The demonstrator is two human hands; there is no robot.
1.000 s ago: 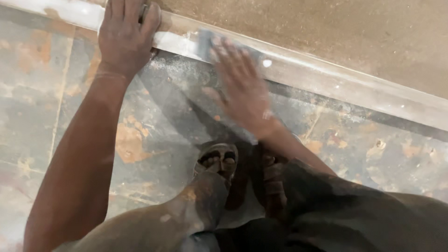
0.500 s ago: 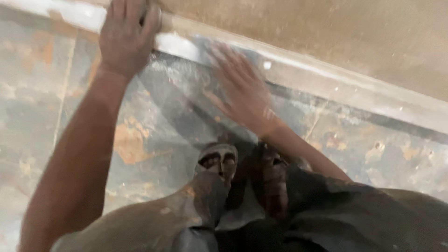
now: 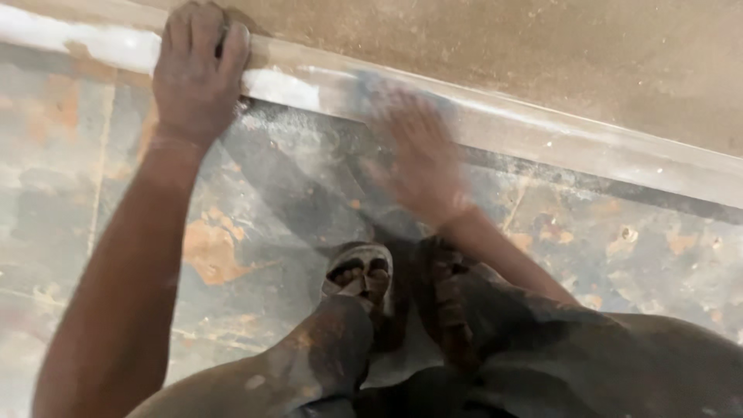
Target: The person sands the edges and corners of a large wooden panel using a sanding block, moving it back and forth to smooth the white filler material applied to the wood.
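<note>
Since the earlier frames, the right hand [image 3: 422, 159] has travelled along the pale skirting strip [image 3: 542, 135] at the foot of the wall and is motion-blurred; its grasp cannot be told, though a grey smear at its fingertips suggests something pressed flat on the strip. The left hand [image 3: 197, 73] has kept its place, fingers curled over the strip's upper edge, bracing, with a small dark item possibly under them. White filler [image 3: 282, 87] lies on the strip between the hands. Beyond the right hand the strip runs on unobstructed. Below both hands, the stained floor [image 3: 232, 248] is open down to the sandalled foot [image 3: 360, 275].
</note>
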